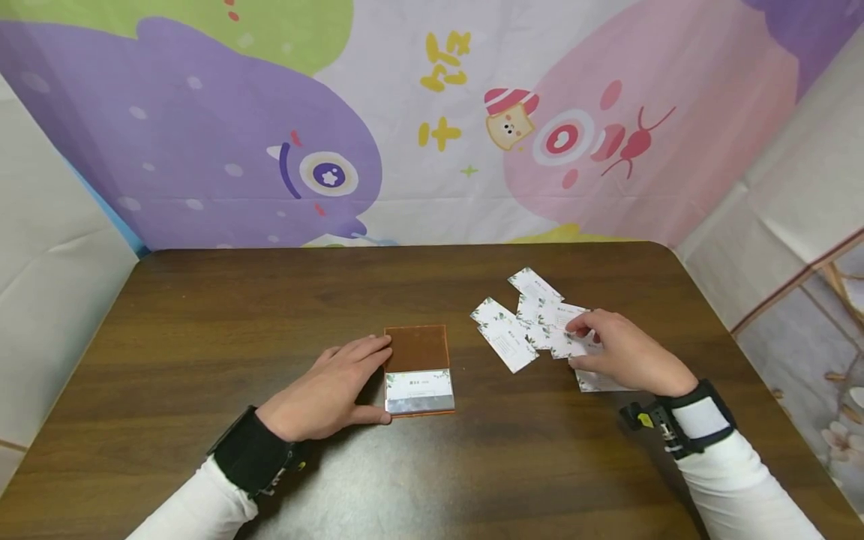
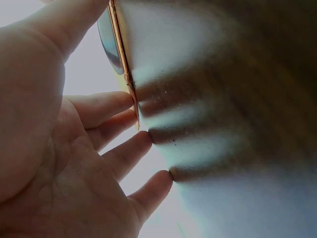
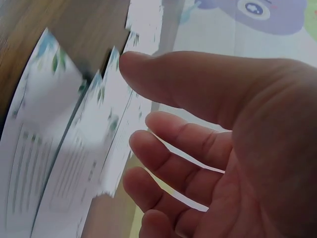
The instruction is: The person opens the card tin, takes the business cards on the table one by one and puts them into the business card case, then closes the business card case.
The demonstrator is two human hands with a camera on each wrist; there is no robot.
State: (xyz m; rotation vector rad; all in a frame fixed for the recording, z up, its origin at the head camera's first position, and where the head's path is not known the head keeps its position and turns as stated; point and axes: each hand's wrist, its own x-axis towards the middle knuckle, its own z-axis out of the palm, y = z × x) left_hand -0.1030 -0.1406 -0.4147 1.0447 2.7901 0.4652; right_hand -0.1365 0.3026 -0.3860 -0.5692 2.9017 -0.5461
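A brown card holder (image 1: 416,351) lies flat on the table, with a white business card (image 1: 418,384) lying across its lower half. My left hand (image 1: 328,390) rests at the holder's left edge, fingers fairly straight and thumb at the lower left corner. The left wrist view shows those fingertips (image 2: 159,179) down on the tabletop along the holder's edge. Over the right side of a loose spread of white cards (image 1: 508,341) with green leaf prints hovers my right hand (image 1: 624,352). In the right wrist view its thumb and loosely bent fingers (image 3: 148,148) stand apart, holding nothing, close to the cards.
Brown wooden tabletop (image 1: 256,300) lies around the cards and holder. A cartoon-printed backdrop (image 1: 418,172) rises behind the far edge, and pale side curtains (image 1: 769,187) flank the table. Each wrist carries a black strap (image 1: 246,454) with a small camera.
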